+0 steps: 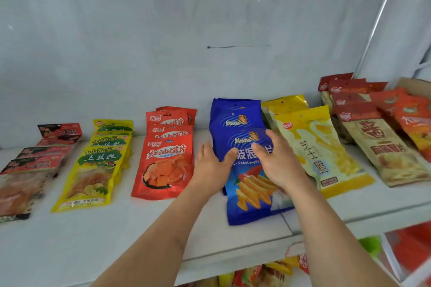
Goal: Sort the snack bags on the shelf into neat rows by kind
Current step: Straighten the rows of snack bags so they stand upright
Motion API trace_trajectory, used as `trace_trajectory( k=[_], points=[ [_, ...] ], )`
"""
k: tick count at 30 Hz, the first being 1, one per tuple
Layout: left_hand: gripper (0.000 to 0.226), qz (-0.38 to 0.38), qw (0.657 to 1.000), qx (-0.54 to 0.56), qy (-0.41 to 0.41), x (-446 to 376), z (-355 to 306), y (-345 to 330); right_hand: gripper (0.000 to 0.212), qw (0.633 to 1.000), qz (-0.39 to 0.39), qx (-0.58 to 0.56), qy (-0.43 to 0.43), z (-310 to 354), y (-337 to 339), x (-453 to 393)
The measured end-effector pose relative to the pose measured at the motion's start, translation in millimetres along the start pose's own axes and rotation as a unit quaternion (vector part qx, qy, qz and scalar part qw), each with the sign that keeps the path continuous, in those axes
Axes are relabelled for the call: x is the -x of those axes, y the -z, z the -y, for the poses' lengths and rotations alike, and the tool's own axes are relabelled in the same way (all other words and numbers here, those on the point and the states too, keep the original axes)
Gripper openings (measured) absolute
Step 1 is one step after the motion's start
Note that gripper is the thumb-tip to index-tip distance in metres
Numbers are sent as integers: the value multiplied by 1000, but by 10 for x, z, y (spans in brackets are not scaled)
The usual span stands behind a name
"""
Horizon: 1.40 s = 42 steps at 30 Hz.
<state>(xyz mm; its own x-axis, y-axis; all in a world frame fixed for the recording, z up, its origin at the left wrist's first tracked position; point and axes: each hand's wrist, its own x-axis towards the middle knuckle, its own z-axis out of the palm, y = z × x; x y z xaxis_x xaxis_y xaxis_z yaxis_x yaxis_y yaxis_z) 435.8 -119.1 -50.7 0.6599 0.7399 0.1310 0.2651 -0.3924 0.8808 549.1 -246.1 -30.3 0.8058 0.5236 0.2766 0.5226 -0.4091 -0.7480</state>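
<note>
snack bags (245, 147) in rows on shelf (140, 228)

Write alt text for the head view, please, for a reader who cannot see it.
Both hands, left hand and right hand, rest with straight fingers on the front blue bag on a white shelf. Rows of red bags and yellow bags lie left of it, and cheese bags lie right.
</note>
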Motion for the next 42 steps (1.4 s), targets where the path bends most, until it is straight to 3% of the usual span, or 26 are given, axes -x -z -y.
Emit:
trace_trajectory(
  k=[3,9,13,16,18,22,32,38,42],
  points=[
    [80,-21,999,-8,41,-53,-3,-200,76,999,38,-13,-19,-127,4,5],
    [61,-34,999,16,26,-46,-21,-274,85,989,71,-93,-86,-237,-81,-41],
    [46,-45,993,104,28,-34,4,-276,59,977,98,-172,-85,-232,-167,-134],
    [37,-40,989,131,45,-64,3,-245,54,969,113,-193,-103,-242,-165,-233],
    [35,-37,984,165,63,-126,-18,-212,60,968,118,-186,-124,-226,-145,-327],
    [42,-31,979,182,81,-281,-91,-152,95,977,109,-103,-149,-109,-123,-623],
    [45,20,962,240,131,-706,-156,-28,102,928,171,-183,-276,44,-216,-1309],
    [46,35,961,244,128,-785,-58,-72,76,912,183,-259,-260,-63,-325,-1508],
    [46,31,958,258,118,-795,-34,-68,71,913,205,-255,-243,-96,-387,-1562]
  ],
)
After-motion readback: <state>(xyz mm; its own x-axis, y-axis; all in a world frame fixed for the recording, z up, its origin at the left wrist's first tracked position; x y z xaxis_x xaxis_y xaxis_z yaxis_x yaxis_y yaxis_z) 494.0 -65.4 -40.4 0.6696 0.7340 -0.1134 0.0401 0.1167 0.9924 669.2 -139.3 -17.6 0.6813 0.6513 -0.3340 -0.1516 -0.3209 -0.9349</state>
